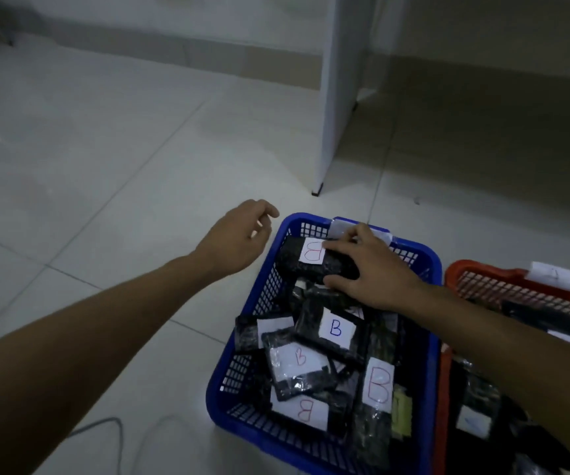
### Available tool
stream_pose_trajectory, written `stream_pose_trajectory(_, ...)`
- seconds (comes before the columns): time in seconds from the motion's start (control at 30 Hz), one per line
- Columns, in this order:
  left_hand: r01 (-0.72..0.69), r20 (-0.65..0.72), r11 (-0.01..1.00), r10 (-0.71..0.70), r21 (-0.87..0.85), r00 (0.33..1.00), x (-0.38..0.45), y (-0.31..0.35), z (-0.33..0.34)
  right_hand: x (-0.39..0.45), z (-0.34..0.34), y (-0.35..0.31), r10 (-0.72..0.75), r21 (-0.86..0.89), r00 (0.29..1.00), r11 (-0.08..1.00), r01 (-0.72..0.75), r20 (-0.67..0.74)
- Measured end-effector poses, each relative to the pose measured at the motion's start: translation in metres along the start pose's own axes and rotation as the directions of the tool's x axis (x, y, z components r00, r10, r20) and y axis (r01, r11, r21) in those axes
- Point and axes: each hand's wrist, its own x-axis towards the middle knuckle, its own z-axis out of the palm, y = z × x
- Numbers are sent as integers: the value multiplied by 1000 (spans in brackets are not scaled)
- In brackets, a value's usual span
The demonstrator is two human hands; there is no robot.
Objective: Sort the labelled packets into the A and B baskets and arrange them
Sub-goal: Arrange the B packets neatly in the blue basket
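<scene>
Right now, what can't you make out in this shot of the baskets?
- Red basket: cut off by the right edge, head view; its tag too faint to read.
- Blue basket tag: covered by the right hand.
- Lower packets: buried under B-labelled packets.

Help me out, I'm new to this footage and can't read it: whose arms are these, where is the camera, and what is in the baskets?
There is no machine here. A person wears a camera on the head, looking down at their own arms. On the tiled floor stands a blue basket full of black packets with white labels marked B, such as the blue-lettered packet. The right hand grips a B-labelled packet at the basket's far end. The left hand hangs loosely curled above the floor, holding nothing. A red basket with more dark packets sits on the right.
</scene>
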Motion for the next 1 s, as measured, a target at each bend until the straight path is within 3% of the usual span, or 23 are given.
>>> stream_pose_trajectory(0.07,-100,45,995,99,13,994,8,3,16,3,-1,8,-42,25,999,999,43,-22)
stream_pose_trajectory(0.17,-213,-28,977,212,-5,977,34,9,39,12,-10,19,-151,-52,988,987,150,-16)
stream_pose_trajectory(0.3,-76,-52,981,67,-177,996,59,35,48,-11,-28,25,-161,22,987,987,161,-20)
stream_pose_trajectory(0.4,-14,30,982,20,-189,999,69,45,46,-33,-31,26,-132,-77,981,987,144,139)
stream_pose_trajectory(0.57,-165,227,975,196,-150,954,88,49,49,-16,-20,31,100,-166,985,983,-76,139)
stream_pose_trajectory(0.67,-228,356,960,272,-161,894,91,43,51,-6,-12,25,243,-146,928,967,-208,284)
stream_pose_trajectory(0.8,-287,551,953,290,-94,783,104,42,57,0,-7,21,362,-107,873,932,-347,326)
stream_pose_trajectory(0.87,-364,582,931,306,-19,753,107,42,55,3,-12,15,429,-64,839,899,-434,335)
stream_pose_trajectory(1.0,-405,572,911,292,77,767,98,44,46,-18,-22,0,497,126,771,803,-583,399)
